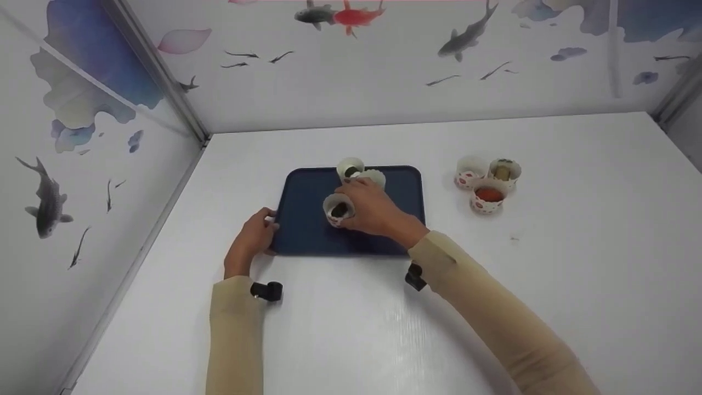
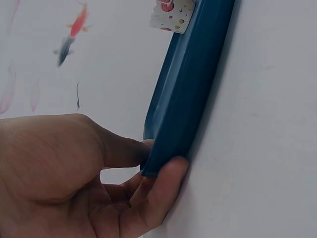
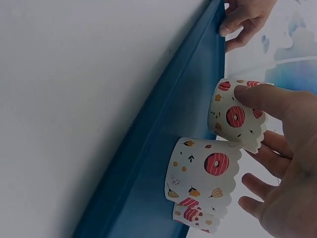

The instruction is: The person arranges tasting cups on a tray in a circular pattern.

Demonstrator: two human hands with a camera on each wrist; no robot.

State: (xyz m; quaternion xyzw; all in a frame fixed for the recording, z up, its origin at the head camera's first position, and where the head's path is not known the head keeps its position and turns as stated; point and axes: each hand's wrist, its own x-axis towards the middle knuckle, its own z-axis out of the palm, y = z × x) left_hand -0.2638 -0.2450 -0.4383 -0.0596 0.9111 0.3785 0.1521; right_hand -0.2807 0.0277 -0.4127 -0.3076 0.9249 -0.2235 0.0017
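Right hand [image 1: 370, 206] grips a printed paper baking cup [image 3: 234, 116] over a blue tray [image 1: 307, 219]

The baking cup sits or hangs over the middle of the tray, its scalloped mouth facing up and its dark filling visible from above; whether its base touches the tray cannot be told. Its axis, base to mouth, runs roughly upright. The tray lies flat on the white table [image 1: 329, 318], long axis running left to right, its far rim roughly parallel to the table's back edge.

Behind the held cup, at the tray's far rim, stand a cup with a dark green piece inside [image 1: 350, 166] and a pale cup [image 1: 377, 176] partly hidden by the right hand. Tray surface stretches between the held cup and the left rim, and again toward the right rim. Off the tray, well apart to its right, three more cups cluster together: one with red-orange filling [image 1: 487, 207] in front, a whitish one [image 1: 470, 170] and one with brownish-green contents [image 1: 505, 171] behind.

The right forearm slants in from the lower right, across the tray's near right corner; thumb and fingers clamp the cup's wall from opposite sides, the lower fingers held off it. The left hand [image 1: 253, 236] pinches the tray's left edge, thumb at the rim and fingers underneath, its forearm rising almost straight from below.
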